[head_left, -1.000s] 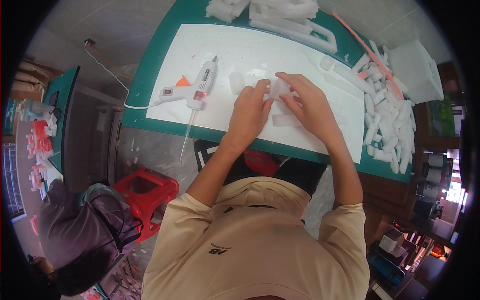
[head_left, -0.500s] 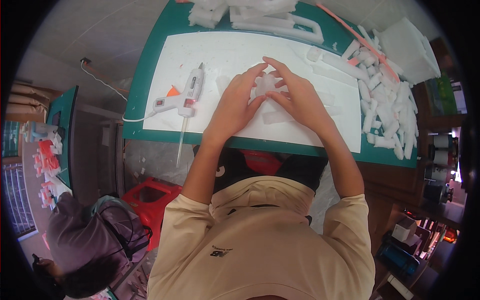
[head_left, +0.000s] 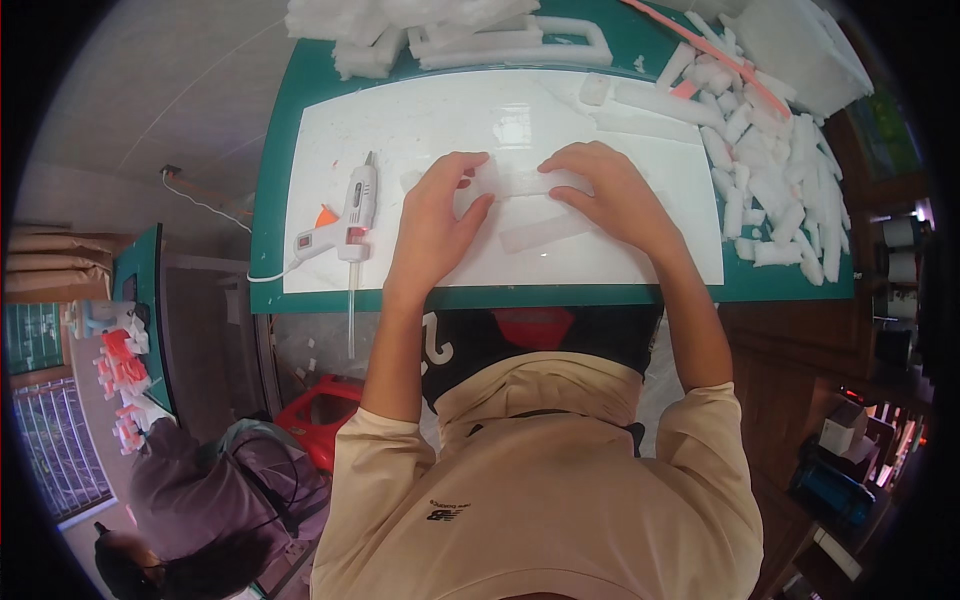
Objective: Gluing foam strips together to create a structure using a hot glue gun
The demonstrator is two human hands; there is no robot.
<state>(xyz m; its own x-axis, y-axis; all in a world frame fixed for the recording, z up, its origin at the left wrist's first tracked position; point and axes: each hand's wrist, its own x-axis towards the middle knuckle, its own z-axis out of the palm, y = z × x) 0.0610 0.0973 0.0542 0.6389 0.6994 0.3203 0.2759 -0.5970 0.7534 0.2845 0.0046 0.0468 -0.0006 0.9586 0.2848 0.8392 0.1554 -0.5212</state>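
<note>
A pale, translucent white foam strip (head_left: 522, 184) lies crosswise between my hands, low over the white board (head_left: 400, 262). My left hand (head_left: 436, 218) is curled at its left end, thumb on the near side and fingers on the far side. At the right end my right hand (head_left: 612, 196) grips it in the same way. A second foam strip (head_left: 545, 232) rests on the board just nearer to me. To the left of my left hand lies a white glue gun (head_left: 358, 205), its clear glue stick sticking out past the board's near edge.
Foam offcuts (head_left: 760, 185) are heaped at the right, with a long pink strip (head_left: 715, 52) across them. Larger white foam pieces (head_left: 440, 35) lie along the far edge of the green table (head_left: 270, 200). A person (head_left: 225, 475) sits at the lower left by a red stool (head_left: 322, 412).
My hands have drawn apart sideways. The small white foam held between my fingers before is replaced by a strip stretched between both hands. The whole view has shifted slightly.
</note>
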